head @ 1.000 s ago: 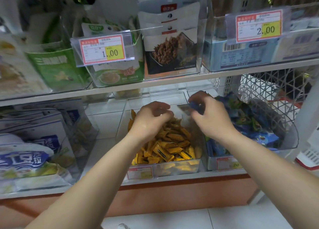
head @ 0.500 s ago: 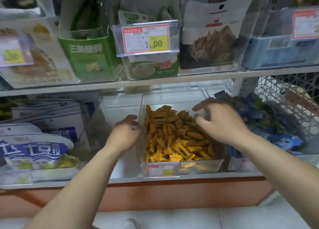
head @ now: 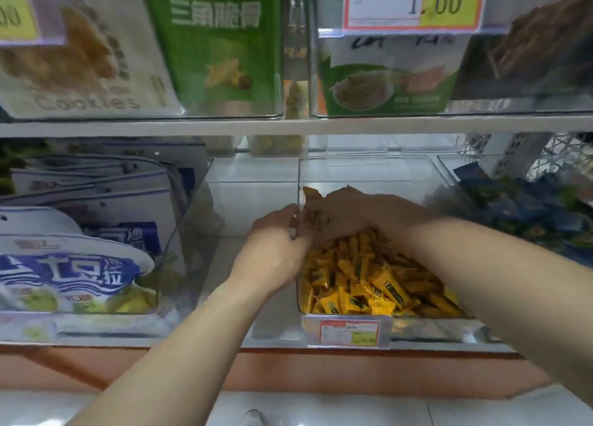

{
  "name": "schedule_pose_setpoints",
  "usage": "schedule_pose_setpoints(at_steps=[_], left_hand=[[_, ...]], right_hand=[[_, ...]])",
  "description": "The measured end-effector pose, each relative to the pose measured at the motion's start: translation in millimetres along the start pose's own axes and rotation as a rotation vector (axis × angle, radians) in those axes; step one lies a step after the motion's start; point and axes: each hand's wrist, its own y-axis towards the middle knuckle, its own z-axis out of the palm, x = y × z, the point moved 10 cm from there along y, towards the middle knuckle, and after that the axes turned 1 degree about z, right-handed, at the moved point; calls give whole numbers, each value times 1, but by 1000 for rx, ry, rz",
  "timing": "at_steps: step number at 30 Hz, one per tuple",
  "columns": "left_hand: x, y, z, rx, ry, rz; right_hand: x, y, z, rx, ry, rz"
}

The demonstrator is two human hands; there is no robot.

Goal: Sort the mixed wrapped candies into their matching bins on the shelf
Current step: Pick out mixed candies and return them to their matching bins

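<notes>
Shop shelf (head: 266,310), lower tier: clear bin (head: 369,169) of yellow candies (head: 372,281), worked two-handed.
Palm-down on the pile lies the right hand (head: 349,217), fingers curled, contents untellable; left hand (head: 276,249) curls at the bin's outer left wall, grip unclear. Rightward, nearest the right hand, lie blue candies (head: 529,213).

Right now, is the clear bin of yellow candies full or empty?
Largely full: yellow candies heap across most of the clear bin, hiding its floor.

Green snack bag (head: 218,50), cookies bag (head: 80,72) — upper shelf (head: 288,127), price tag (head: 414,2)
</notes>
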Motion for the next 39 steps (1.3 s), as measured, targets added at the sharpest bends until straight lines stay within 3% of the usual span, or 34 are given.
schedule_pose_setpoints(at_steps=[2,8,11,18,21,24,26,29,34,39], left_hand=[[3,0,-3,-4,54,-16],[3,0,-1,2,158,-48],[0,1,0,6,175,-66],[3,3,3,37,133,-60],[7,5,7,55,75,-61],[9,8,10,73,34,-59],[8,8,10,67,19,-55],[6,7,10,64,-1,-47],[8,6,9,80,1,-50],[7,5,8,89,8,-51]], right_hand=[[-9,-2,6,39,-120,42],[-47,-30,10,129,-113,123],[-61,-44,1,97,-96,142],[-70,-69,-20,177,-7,198],[-64,-72,-29,252,-119,258],[-30,-56,-46,36,-257,189],[3,-41,-38,-81,-58,31],[21,-26,-9,-41,221,-33],[13,-22,27,96,177,-78],[6,-23,37,219,164,10]])
